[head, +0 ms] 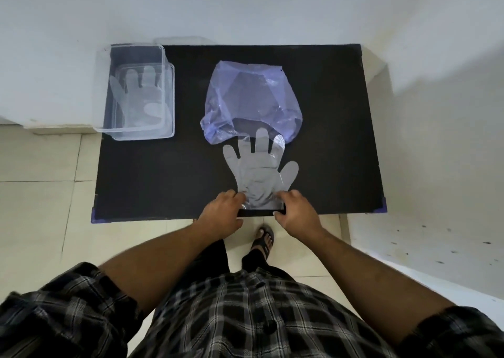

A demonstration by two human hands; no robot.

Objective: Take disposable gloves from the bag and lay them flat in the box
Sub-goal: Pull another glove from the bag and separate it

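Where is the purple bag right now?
In the head view, the purple bag lies mid-table on the black table, right of the clear box, its mouth over the fingertips of the glove.

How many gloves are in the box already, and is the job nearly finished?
At least one glove already lies flat in the clear box. Both hands, left and right, pinch the cuff of another glove, spread on the black table, fingertips at the mouth of the purple bag. It must still go into the box. How many remain bagged can't be seen.
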